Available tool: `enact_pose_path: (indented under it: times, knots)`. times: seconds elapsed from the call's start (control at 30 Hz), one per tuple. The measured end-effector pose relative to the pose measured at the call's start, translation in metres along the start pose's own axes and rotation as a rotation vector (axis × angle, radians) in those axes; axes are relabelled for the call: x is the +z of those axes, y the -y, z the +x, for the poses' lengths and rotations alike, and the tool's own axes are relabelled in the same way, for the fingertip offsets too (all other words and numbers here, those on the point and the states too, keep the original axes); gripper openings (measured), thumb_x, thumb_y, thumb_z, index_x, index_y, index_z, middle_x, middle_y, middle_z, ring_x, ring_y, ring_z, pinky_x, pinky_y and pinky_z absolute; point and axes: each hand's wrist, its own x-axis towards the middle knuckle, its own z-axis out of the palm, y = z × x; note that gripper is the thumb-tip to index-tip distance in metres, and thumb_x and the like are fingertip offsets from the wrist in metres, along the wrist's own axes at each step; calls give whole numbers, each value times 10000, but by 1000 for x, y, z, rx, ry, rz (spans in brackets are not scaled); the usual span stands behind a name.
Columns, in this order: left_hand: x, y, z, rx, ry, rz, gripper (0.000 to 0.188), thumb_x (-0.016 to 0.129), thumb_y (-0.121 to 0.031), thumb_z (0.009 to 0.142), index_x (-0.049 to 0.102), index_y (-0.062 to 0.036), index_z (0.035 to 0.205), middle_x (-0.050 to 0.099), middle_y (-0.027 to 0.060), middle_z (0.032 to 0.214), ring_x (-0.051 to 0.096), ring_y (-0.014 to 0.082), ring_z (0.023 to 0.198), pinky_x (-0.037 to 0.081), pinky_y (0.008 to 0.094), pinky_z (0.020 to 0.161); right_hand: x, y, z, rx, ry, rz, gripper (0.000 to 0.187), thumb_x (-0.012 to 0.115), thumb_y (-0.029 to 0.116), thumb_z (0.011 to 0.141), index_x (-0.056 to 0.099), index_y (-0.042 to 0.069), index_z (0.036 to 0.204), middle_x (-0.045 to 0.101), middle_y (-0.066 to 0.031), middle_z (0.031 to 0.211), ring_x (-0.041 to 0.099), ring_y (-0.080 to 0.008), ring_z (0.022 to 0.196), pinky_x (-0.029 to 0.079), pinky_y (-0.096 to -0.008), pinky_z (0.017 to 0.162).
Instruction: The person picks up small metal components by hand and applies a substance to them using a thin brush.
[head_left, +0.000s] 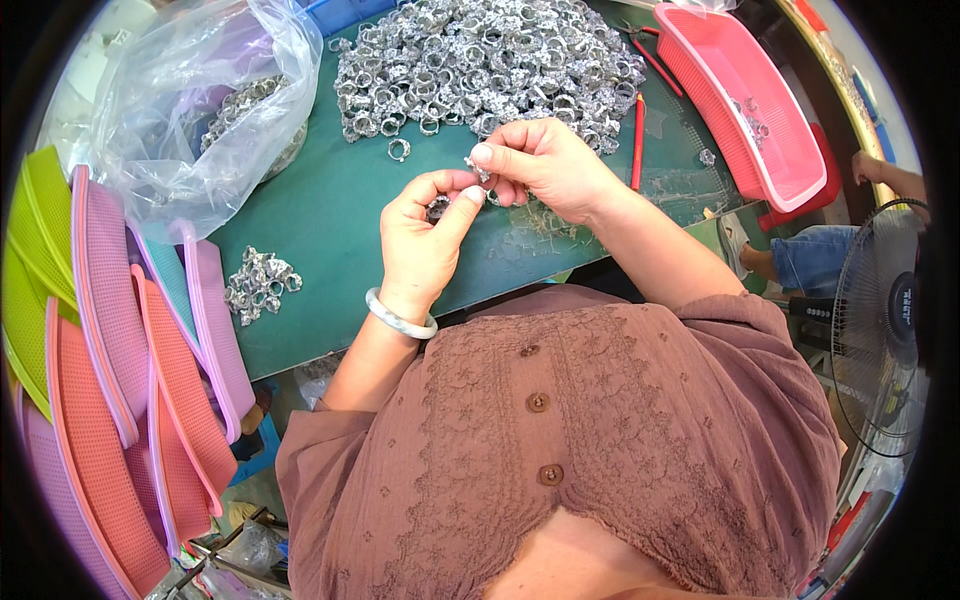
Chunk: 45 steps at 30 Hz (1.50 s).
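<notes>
Green matting covers the work table [330,215], and its near edge runs just in front of the person's chest, leaving a bare strip between the 2 hands and the stack of mesh trays [120,350] leaning at the left. That strip holds only a small cluster of silver rings [258,284] and 1 stray ring [399,149] lying apart, just below the big heap of silver rings [480,60] that fills the far middle of the table.

Both forearms rise from the lower edge and meet over the mat near its front. The left hand [425,235], with a pale bangle [400,318] on its wrist, is curled with thumb and fingers closed around a ring [438,208], which shows only partly inside the grip. The right hand [545,170] sits just above and to the right, almost touching the left; its thumb and forefinger are pinched together on a tiny silver piece [478,165], too small to make out further.

A clear plastic bag [190,110] slumps at the far left with more silver rings inside. A pink basket [745,100] stands at the far right, holding just a few small silver pieces. Red-handled pliers [640,110] lie between the heap and the basket. A fan [885,320] stands at the right edge.
</notes>
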Motion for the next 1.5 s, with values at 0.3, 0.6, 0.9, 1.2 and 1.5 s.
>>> enact_pose_path:
  times: [0.3, 0.6, 0.9, 1.2, 1.5]
  knots:
    - [-1, 3, 1, 199, -80, 145, 61, 605, 0, 756, 604, 17, 815, 549, 13, 739, 492, 64, 661, 389, 186, 582, 6, -1, -9, -61, -4, 3, 166, 586, 167, 823, 622, 4, 822, 594, -17, 682, 530, -62, 550, 416, -182, 493]
    - [-3, 3, 0, 134, -61, 55, 53, 590, 7, 765, 599, 15, 817, 558, 13, 768, 491, 58, 685, 392, 185, 613, 5, -3, -12, -117, 17, -78, 150, 583, 74, 814, 603, -6, 940, 607, -21, 767, 549, -57, 630, 449, -179, 562]
    - [-3, 0, -1, 52, -42, -39, 48, 576, -11, 787, 597, 12, 824, 567, -2, 779, 487, 47, 698, 392, 181, 632, 9, -4, -12, -156, -28, -99, 131, 594, 82, 802, 601, -13, 893, 606, -32, 747, 548, -67, 597, 447, -189, 529]
    - [-2, 3, 0, 44, -29, -92, 84, 574, -64, 816, 603, -17, 879, 573, -14, 727, 477, 34, 610, 374, 163, 536, 9, -5, -12, -160, -17, -80, 114, 594, 73, 798, 596, -16, 869, 593, -24, 725, 536, -62, 589, 444, -187, 531]
    - [-2, 1, -1, 8, -18, -132, 87, 566, -88, 828, 597, -28, 884, 573, -11, 728, 489, 42, 620, 379, 169, 548, 7, -5, -12, -152, -1, -121, 116, 603, 48, 791, 589, -9, 891, 588, -21, 735, 539, -62, 618, 449, -185, 564]
